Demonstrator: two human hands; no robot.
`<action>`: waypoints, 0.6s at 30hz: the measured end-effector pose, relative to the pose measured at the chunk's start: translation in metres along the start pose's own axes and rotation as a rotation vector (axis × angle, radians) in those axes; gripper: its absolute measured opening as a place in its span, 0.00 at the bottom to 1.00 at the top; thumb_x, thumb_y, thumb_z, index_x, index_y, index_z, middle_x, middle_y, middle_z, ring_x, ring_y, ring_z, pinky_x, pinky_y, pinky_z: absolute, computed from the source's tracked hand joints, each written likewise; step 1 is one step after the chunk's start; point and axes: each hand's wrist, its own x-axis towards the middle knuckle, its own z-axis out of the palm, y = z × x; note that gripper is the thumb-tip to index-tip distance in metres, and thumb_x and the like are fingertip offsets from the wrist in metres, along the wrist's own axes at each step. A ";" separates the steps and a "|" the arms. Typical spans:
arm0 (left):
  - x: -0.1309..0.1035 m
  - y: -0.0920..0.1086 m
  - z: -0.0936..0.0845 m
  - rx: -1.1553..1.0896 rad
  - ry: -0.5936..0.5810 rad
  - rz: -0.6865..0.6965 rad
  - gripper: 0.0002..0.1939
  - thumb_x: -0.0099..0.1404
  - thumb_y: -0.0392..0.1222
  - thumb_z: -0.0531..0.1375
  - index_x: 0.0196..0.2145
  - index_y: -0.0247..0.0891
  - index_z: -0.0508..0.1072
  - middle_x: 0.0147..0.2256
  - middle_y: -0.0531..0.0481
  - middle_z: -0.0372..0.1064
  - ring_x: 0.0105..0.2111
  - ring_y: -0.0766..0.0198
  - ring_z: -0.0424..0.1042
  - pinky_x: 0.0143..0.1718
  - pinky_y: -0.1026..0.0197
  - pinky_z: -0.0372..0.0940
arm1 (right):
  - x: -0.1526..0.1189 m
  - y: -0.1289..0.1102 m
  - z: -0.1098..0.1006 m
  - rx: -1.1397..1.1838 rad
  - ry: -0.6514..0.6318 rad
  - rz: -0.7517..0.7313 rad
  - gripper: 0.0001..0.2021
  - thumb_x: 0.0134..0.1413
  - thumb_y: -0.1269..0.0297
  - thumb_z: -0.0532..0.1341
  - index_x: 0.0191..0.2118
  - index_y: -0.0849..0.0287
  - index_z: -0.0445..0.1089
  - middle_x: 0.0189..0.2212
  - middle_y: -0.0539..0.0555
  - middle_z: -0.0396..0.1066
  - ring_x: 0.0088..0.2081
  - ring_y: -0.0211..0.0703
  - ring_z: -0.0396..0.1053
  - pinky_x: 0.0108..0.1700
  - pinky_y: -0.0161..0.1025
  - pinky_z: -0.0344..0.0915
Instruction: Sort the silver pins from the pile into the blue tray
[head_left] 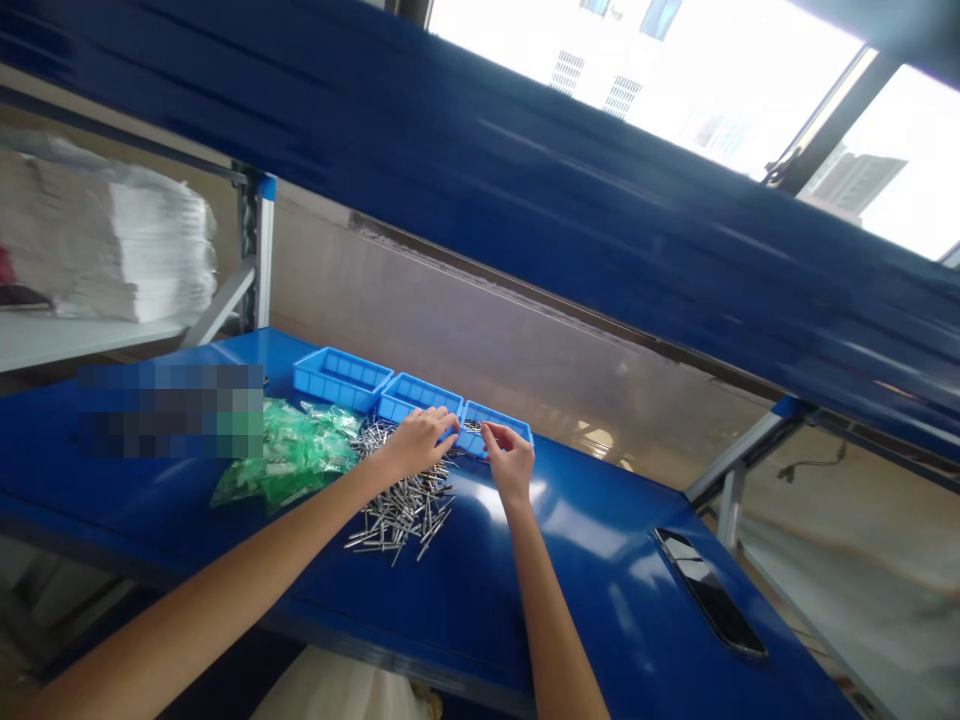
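Note:
My left hand (422, 441) is over the pile of thin silvery metal rods (401, 515), in front of the middle blue plastic bin (397, 390). Its fingers are bent and drawn together, and whatever they hold is too small to make out. My right hand (511, 460) is at the near side of the right blue bin (517, 427), thumb and fingers closed in a pinch. Anything in that pinch cannot be told. A few small metal pieces (472, 426) show inside the right bin between the two hands.
Left of the rods lies a heap of green-tinted clear plastic bags (300, 450). Another blue bin (341, 375) stands at the left end of the row. A phone (709, 595) lies on the blue table (465, 610) at right. A blue shelf beam (480, 170) crosses above.

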 end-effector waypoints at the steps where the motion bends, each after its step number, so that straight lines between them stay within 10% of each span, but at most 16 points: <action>1: 0.000 0.000 0.000 0.007 0.008 -0.029 0.10 0.62 0.41 0.49 0.38 0.38 0.66 0.34 0.49 0.65 0.37 0.60 0.65 0.39 0.57 0.58 | 0.000 -0.002 -0.003 -0.031 0.045 0.004 0.19 0.42 0.50 0.59 0.33 0.62 0.74 0.26 0.55 0.73 0.23 0.39 0.68 0.23 0.34 0.66; 12: 0.001 0.003 -0.003 -0.038 0.063 -0.109 0.12 0.60 0.37 0.50 0.42 0.38 0.64 0.32 0.50 0.66 0.35 0.61 0.66 0.39 0.57 0.59 | 0.019 0.021 -0.011 0.101 0.165 0.175 0.21 0.45 0.57 0.57 0.43 0.66 0.69 0.34 0.59 0.73 0.32 0.44 0.72 0.29 0.36 0.68; 18: 0.000 0.001 0.000 -0.046 0.037 -0.094 0.10 0.60 0.38 0.49 0.38 0.38 0.66 0.30 0.51 0.65 0.34 0.61 0.66 0.40 0.57 0.58 | 0.008 -0.002 -0.015 -0.418 0.164 0.018 0.14 0.46 0.57 0.55 0.35 0.57 0.73 0.31 0.53 0.73 0.30 0.42 0.70 0.34 0.38 0.63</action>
